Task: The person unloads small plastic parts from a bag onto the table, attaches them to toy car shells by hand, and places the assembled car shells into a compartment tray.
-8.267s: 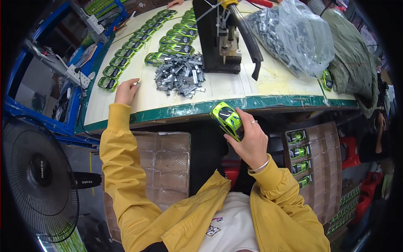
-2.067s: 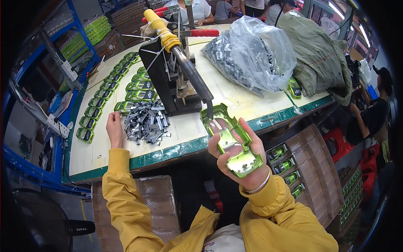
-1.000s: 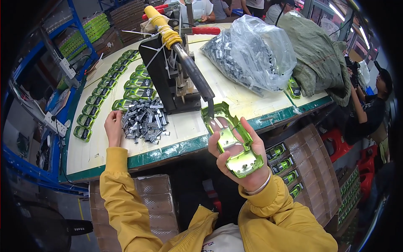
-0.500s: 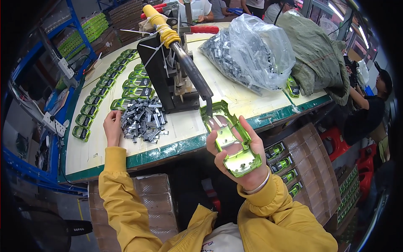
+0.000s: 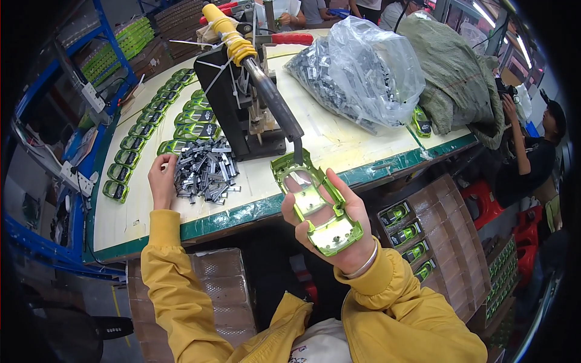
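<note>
My right hand (image 5: 353, 247) grips a shiny green toy car body shell (image 5: 333, 237), its hollow inside facing up. The fingers wrap round its sides, in front of the table edge. The far end of the shell is close to the tip of the bent metal lever (image 5: 275, 106) on a black hand press (image 5: 225, 118); whether they touch I cannot tell. My left hand (image 5: 161, 184) rests at the left edge of a pile of small grey clip-like pieces (image 5: 209, 174), fingers bent together. What they hold, if anything, is hidden. A green car shell (image 5: 172, 147) lies just beyond those fingertips.
Green car shells (image 5: 130, 143) stand in rows on the table's left. A clear bag of grey pieces (image 5: 357, 78) and a green woven sack (image 5: 451, 78) occupy the right. Below, a cardboard tray (image 5: 445, 236) holds several shells. Other people work nearby.
My right hand has moved slightly left and nearer to me with the car shell. My left hand has stayed at the pile's edge, its fingers a little more bent.
</note>
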`<state>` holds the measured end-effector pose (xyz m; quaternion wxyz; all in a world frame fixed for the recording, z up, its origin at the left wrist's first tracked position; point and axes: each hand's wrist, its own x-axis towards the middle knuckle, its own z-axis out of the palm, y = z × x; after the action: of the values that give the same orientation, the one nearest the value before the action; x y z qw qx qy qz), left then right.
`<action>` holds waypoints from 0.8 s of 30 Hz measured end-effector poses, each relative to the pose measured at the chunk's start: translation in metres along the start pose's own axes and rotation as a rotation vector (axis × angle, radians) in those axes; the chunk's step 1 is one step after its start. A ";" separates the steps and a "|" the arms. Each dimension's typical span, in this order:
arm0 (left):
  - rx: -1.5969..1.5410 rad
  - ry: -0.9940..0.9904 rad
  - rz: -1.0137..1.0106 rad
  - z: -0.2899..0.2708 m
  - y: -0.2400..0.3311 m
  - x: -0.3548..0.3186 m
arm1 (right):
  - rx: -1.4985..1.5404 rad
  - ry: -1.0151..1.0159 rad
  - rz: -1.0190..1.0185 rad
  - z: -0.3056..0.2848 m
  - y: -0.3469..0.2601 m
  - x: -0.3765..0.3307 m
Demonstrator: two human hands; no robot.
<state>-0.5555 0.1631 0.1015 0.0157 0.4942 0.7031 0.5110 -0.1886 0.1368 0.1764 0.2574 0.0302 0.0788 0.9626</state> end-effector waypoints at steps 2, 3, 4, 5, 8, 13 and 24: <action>-0.009 -0.001 -0.007 0.000 0.001 0.000 | 0.024 -0.017 0.013 0.001 0.001 0.000; -0.002 0.000 0.007 0.000 0.001 0.000 | 0.025 -0.016 0.013 0.001 0.001 0.000; 0.005 0.002 0.020 0.000 0.002 0.000 | 0.033 -0.013 0.015 0.002 0.001 0.000; 0.004 0.001 0.020 0.000 0.003 -0.001 | 0.040 -0.011 0.015 0.003 0.002 -0.001; -0.017 -0.005 0.017 0.000 0.006 -0.002 | 0.033 -0.024 0.021 0.006 0.003 -0.003; -0.006 -0.019 0.021 0.001 0.004 -0.001 | 0.037 -0.020 0.021 0.006 0.001 -0.003; 0.012 -0.019 0.020 -0.001 0.003 0.000 | 0.101 -0.057 0.041 0.008 0.003 -0.004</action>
<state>-0.5536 0.1626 0.1038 0.0142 0.5060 0.7012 0.5022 -0.1854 0.1331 0.1850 0.2382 0.0722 0.1191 0.9612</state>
